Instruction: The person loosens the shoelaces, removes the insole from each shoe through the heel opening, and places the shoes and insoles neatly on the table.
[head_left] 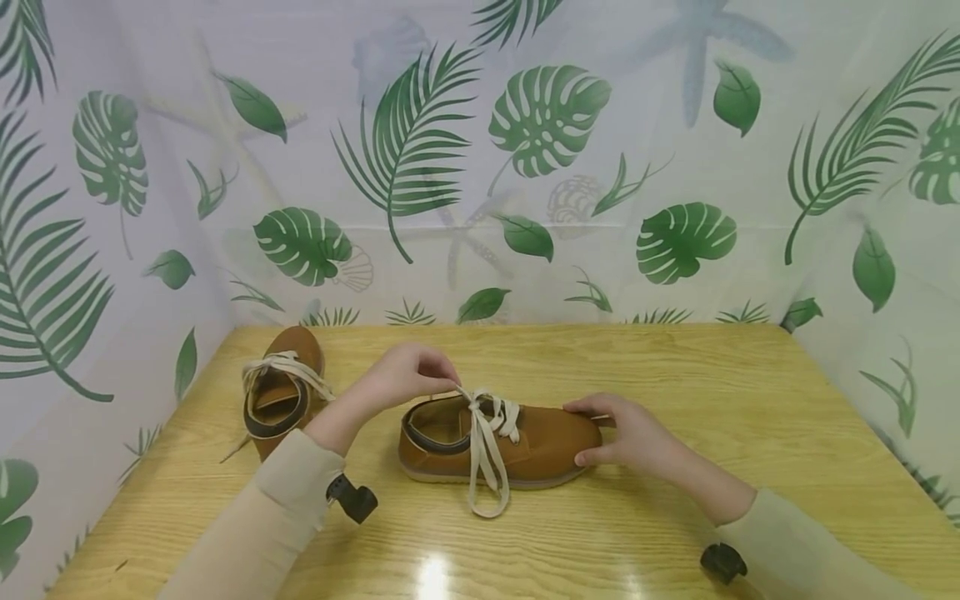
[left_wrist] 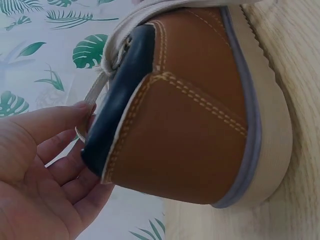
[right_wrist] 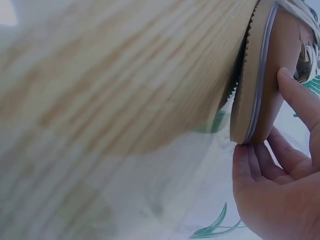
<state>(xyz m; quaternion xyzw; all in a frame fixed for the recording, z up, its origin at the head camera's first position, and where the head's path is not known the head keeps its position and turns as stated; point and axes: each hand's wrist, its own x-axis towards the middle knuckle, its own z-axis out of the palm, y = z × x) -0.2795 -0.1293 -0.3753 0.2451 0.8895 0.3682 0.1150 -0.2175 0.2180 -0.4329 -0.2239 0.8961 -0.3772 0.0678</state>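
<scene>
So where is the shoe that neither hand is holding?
In the head view, the free shoe sits near the back-left corner of the table, left of the left hand and the held shoe.

You can pass over the counter (head_left: pixel 570 542) nearer you than the held shoe (head_left: pixel 543 446); left of it, another shoe (head_left: pixel 276 388) blocks you.

Left hand (head_left: pixel 401 373) pinches a cream lace (head_left: pixel 476 403) — right hand (head_left: pixel 637 435) holds the brown shoe (head_left: pixel 553 432) by its toe.
</scene>
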